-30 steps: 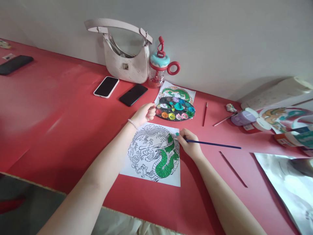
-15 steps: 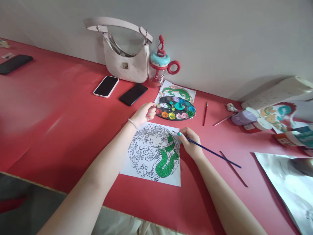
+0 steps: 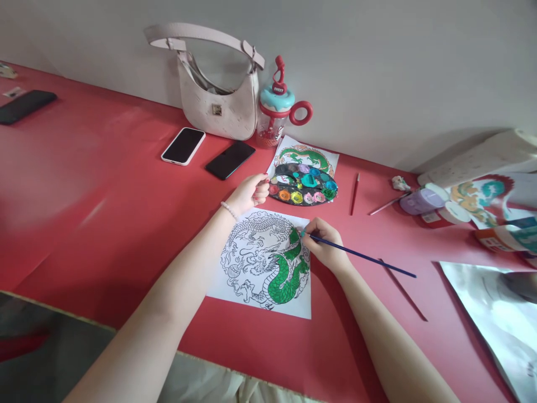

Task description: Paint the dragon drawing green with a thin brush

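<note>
My right hand (image 3: 326, 242) is closed around a slim paintbrush with a dark blue handle (image 3: 364, 254). Its tip meets or hovers just over the upper green part of a dragon line drawing (image 3: 247, 274); the fingers partly hide it. Green paint fills the dragon's body on the right side, while the left is bare black outline. My left hand (image 3: 253, 193) rests with fingers curled in, by the top edge of the drawing. Beside its fingertips is a dark oval paint palette (image 3: 289, 180) with wells of many colours, lying partly over another dragon picture (image 3: 331, 159).
Behind stand a pale handbag (image 3: 220, 115) and a tumbler with a red ring handle (image 3: 274, 120). Two phones (image 3: 183, 146) lie to the left. On the right are a red brush (image 3: 355, 195), a thin dark brush (image 3: 405, 291), paint jars (image 3: 423, 200) and a paper roll (image 3: 478, 158).
The brush tip has come down and slightly right onto the green area, and the handle's far end has risen. My left hand keeps its place by the palette.
</note>
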Demonstrator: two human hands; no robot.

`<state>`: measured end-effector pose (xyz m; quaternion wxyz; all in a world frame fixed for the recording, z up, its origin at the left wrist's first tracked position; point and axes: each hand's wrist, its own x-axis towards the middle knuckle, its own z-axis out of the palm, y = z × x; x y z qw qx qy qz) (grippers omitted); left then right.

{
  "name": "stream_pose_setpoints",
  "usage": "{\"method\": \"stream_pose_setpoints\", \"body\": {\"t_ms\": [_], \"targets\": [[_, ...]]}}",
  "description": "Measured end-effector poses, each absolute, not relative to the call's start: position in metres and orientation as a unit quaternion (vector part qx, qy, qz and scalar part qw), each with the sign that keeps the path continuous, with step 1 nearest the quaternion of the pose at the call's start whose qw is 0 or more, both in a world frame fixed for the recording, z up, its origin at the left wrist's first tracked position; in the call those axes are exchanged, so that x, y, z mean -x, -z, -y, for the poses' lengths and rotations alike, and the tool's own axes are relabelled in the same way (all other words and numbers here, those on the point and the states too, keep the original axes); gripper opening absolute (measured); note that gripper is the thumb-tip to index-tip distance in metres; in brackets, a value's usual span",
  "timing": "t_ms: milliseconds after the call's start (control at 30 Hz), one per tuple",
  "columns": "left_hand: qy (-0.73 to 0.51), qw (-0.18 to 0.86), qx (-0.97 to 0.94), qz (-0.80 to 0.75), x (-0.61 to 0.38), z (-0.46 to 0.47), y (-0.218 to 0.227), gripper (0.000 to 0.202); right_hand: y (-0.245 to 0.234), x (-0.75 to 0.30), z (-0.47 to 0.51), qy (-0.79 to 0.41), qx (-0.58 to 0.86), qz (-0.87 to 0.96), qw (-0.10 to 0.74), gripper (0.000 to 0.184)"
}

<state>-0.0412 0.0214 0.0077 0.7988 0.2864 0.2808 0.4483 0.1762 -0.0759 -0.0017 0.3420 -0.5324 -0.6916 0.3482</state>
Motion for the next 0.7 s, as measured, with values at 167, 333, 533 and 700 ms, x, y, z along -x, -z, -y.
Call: {"method": "stream_pose_setpoints", "body": {"t_ms": [167, 333, 533, 700], "targets": [[-0.454, 0.795, -0.292, -0.276, 0.0404, -0.0212, -0.0080, 0.027, 0.0016, -0.1746, 0.0747, -0.347, 0.541, 0.689, 0.335, 0.010], [-0.453, 0.792, -0.299, -0.279, 0.0405, -0.0209, -0.0075, 0.027, 0.0012, -0.1729, 0.0747, -0.339, 0.544, 0.692, 0.331, 0.012], [-0.452, 0.792, -0.300, -0.279, 0.0403, -0.0213, -0.0077, 0.027, 0.0018, -0.1730, 0.0745, -0.341, 0.539, 0.692, 0.339, 0.012], [-0.449, 0.795, -0.300, -0.276, 0.0412, -0.0219, -0.0078, 0.028, 0.0017, -0.1736, 0.0743, -0.336, 0.540, 0.696, 0.333, 0.013]]}}
